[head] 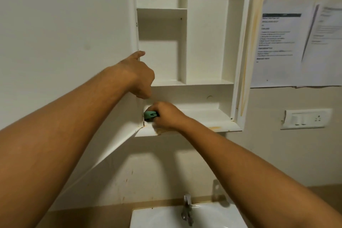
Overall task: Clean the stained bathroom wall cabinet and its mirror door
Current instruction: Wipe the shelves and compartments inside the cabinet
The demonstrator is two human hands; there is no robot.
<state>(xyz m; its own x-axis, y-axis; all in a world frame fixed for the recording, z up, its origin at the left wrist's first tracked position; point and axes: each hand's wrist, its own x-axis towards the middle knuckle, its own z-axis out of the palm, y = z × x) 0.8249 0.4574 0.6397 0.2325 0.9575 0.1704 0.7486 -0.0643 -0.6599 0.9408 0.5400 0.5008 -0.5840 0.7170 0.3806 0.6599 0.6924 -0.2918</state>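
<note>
Green scrubber (150, 114) in right hand (167, 116), inside cabinet (229, 42); left hand (137, 76) grips door (74, 24).

One wide-angle camera sits on the person's head, facing the wall head-on and close to the open wall cabinet (207, 42), which fills the upper centre. Its door (83, 24) covers the left side. The frame's middle falls between the left hand (137, 76) holding the door's edge and the right hand (166, 116) gripping a green scrubber (150, 114). Forearms enter from the lower corners; washbasin (162, 216) and tap (187, 207) line the bottom edge.

Glossy white cabinet (207, 42), metal tap (187, 209)
</note>
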